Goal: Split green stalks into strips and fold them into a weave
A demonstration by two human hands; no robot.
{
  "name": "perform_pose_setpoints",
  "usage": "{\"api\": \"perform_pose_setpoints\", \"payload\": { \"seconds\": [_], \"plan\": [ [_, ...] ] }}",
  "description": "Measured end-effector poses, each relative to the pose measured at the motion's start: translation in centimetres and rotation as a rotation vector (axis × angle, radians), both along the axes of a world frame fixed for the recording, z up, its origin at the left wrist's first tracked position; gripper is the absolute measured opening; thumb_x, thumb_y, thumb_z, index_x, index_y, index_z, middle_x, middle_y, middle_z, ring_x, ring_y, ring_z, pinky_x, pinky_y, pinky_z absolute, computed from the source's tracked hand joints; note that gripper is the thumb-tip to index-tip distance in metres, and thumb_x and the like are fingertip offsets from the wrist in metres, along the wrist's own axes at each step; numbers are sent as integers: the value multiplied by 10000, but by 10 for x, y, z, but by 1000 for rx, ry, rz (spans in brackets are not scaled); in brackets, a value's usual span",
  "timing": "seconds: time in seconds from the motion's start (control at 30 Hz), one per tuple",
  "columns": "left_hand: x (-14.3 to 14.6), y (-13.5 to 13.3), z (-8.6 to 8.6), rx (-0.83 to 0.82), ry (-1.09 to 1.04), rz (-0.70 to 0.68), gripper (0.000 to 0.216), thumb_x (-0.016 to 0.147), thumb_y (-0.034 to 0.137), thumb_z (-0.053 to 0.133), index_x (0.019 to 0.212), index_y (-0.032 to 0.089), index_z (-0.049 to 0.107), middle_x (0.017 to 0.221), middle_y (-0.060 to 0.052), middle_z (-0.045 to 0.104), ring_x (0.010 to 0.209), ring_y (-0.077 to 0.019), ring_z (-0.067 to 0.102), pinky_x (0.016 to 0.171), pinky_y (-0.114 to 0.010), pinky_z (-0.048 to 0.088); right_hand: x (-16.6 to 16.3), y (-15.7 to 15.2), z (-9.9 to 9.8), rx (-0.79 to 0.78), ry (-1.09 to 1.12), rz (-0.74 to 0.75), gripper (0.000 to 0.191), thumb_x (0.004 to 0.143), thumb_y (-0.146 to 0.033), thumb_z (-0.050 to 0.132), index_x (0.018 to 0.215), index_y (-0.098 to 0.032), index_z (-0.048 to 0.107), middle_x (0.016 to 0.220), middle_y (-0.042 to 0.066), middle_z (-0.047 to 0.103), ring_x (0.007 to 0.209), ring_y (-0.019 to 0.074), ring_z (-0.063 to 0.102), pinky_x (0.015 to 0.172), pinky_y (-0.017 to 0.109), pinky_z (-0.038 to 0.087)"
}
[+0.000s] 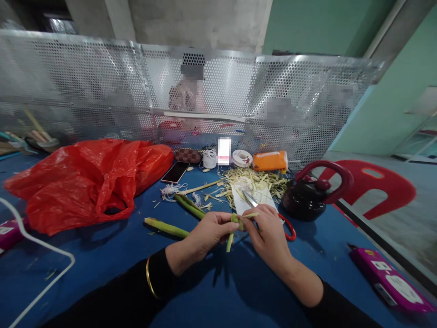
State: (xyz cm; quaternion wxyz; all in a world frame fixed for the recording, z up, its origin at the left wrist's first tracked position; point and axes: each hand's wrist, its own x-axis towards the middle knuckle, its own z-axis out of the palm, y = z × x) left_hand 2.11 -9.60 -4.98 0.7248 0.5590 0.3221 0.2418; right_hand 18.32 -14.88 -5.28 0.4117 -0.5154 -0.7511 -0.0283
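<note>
In the middle of the view, both hands meet over a small folded or knotted green plant strip, one end of which hangs down. My left hand pinches it between thumb and fingers. My right hand pinches the same strip from the other side, and a pale end sticks out by its fingertips. Scissors with a red handle lie partly hidden behind my right hand, blades over a white paper. Thick green stalks rest left of my left hand.
A red plastic bag covers the left side. Behind the hands are a phone, plant scraps, a ribbon roll and an orange packet. A dark kettle stands right, near a purple box. Perforated metal panels border the back.
</note>
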Motion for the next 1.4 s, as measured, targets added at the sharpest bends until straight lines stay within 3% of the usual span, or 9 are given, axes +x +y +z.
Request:
{"api": "perform_pose_setpoints", "payload": {
  "seconds": [0.2, 0.33, 0.47, 0.57, 0.73, 1.0, 1.2, 1.4],
  "plan": [
    [-2, -3, 4, 76, 46, -74, 247, 732, 351, 653, 794, 124, 729, 503, 16, 520, 452, -73, 386, 472, -215, 244, 1, 0, -5, -18, 18, -31, 188, 908, -175, 455, 742, -209, 537, 749, 34, 617, 752, 195, 548, 754, 348, 375],
    [-1, -6, 6, 101, 62, -80, 202, 703, 324, 666, 718, 128, 712, 481, 30, 496, 439, -69, 360, 458, -213, 234, 0, 1, -11, -128, 46, -70, 195, 917, -217, 440, 748, -205, 537, 738, 45, 603, 727, 194, 543, 672, 306, 389],
    [4, -8, 1, 102, 37, 14, 182, 631, 296, 740, 650, 134, 658, 532, 30, 523, 476, -67, 406, 479, -198, 285, -1, 2, -16, -217, 78, -129, 213, 914, -276, 449, 723, -205, 513, 671, 32, 579, 636, 178, 529, 585, 276, 372],
    [8, -8, -3, 135, 49, 120, 187, 640, 300, 725, 702, 132, 671, 543, 24, 545, 478, -78, 456, 474, -196, 314, -3, 2, -18, -246, 122, -156, 209, 902, -278, 455, 709, -211, 501, 619, 5, 561, 571, 158, 510, 545, 261, 352],
    [7, -6, -5, 57, 58, 239, 232, 624, 291, 734, 783, 133, 674, 542, 33, 559, 414, -64, 468, 414, -180, 269, -4, 2, -17, -307, 256, -145, 268, 876, -329, 484, 637, -220, 432, 540, -40, 477, 497, 125, 439, 479, 239, 299],
    [3, -2, 0, 90, 107, 136, 185, 681, 215, 678, 824, 114, 740, 562, 0, 595, 418, -54, 463, 403, -180, 241, -2, 7, -19, -434, 495, -139, 313, 800, -382, 554, 561, -206, 456, 502, -42, 441, 499, 120, 409, 460, 236, 315],
    [3, -1, -1, 44, 52, 257, 240, 719, 258, 683, 917, 125, 711, 546, 7, 602, 429, -68, 491, 403, -168, 287, -1, 6, -14, -744, 609, 182, 254, 842, -394, 528, 707, -180, 556, 626, -17, 546, 530, 127, 532, 478, 243, 458],
    [5, 3, -7, 13, 21, 319, 303, 709, 251, 703, 971, 105, 661, 643, -18, 650, 550, -117, 616, 455, -175, 406, 1, 3, -12, -739, 539, 193, 113, 816, -280, 556, 760, -183, 571, 623, -42, 511, 531, 107, 492, 506, 227, 447]
  ]
}}
